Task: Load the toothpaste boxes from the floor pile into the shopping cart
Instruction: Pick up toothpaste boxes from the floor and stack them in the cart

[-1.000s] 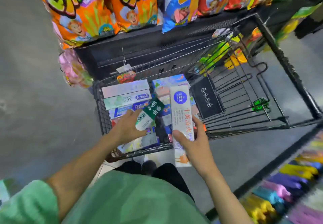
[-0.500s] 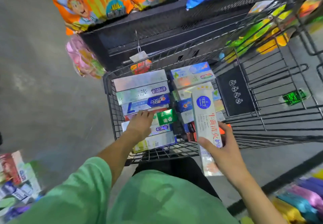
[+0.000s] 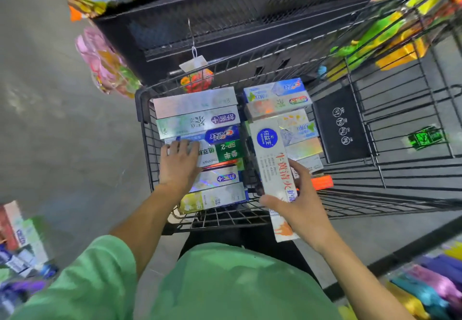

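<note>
We saw two rows of boxes lying in the cart (image 3: 143,129). Our left hand (image 3: 178,163) rested on the left row (image 3: 200,132). Our right hand (image 3: 298,204) held a long box (image 3: 271,159) over the right row (image 3: 295,109). A floor pile (image 3: 20,239) lay far left, shelves (image 3: 225,20) behind.

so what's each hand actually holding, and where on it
Right hand holds the long white toothpaste box, its grip around the lower part. Left hand lies flat on the green and white box, gripping nothing.
</note>
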The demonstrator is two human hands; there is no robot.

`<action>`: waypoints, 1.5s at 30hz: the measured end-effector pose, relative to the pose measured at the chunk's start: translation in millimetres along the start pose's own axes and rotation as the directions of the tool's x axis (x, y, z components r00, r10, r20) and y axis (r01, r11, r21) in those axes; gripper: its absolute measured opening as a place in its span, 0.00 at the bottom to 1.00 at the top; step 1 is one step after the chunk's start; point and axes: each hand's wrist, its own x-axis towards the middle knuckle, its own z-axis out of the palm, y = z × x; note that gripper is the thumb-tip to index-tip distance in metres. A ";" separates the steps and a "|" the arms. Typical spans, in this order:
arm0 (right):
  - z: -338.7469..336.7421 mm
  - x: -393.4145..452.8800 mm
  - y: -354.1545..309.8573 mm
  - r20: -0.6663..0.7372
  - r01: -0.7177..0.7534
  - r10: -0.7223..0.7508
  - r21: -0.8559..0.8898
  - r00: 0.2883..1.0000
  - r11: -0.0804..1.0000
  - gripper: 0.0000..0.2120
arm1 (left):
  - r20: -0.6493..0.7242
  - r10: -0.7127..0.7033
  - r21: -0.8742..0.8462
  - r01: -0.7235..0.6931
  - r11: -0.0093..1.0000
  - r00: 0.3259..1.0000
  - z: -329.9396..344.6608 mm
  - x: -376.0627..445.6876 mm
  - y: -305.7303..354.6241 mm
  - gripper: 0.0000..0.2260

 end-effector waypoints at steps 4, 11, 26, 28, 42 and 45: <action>6.2 8.6 -4.0 0.090 0.023 -0.011 -0.129 0.996 0.991 0.44 | -0.018 -0.047 -0.074 0.046 0.996 0.999 -9.0 -13.5 -3.8 0.31; 26.9 47.3 -13.2 0.358 0.252 -0.036 -0.581 0.933 0.774 0.40 | -0.229 -0.171 -0.275 0.105 0.956 0.958 -11.0 -67.0 -39.9 0.27; 100.3 138.2 12.7 0.798 0.798 -0.048 -0.602 0.601 -0.015 0.35 | -0.013 -0.389 -0.443 0.344 0.828 0.921 17.5 -136.5 -31.2 0.32; 104.2 142.4 22.7 0.774 0.779 -0.100 -0.627 0.626 0.020 0.32 | 0.029 -0.397 -0.462 0.365 0.809 0.917 19.9 -135.4 -27.5 0.34; 123.0 113.8 3.9 0.668 0.723 -0.361 -0.690 0.651 0.029 0.25 | 0.048 -0.458 -0.429 0.433 0.793 0.887 -6.9 -142.8 -21.2 0.38; 120.8 105.4 -9.9 0.697 0.757 -0.387 -0.653 0.604 0.006 0.27 | 0.026 -0.517 -0.443 0.473 0.762 0.856 -13.2 -158.4 -16.4 0.40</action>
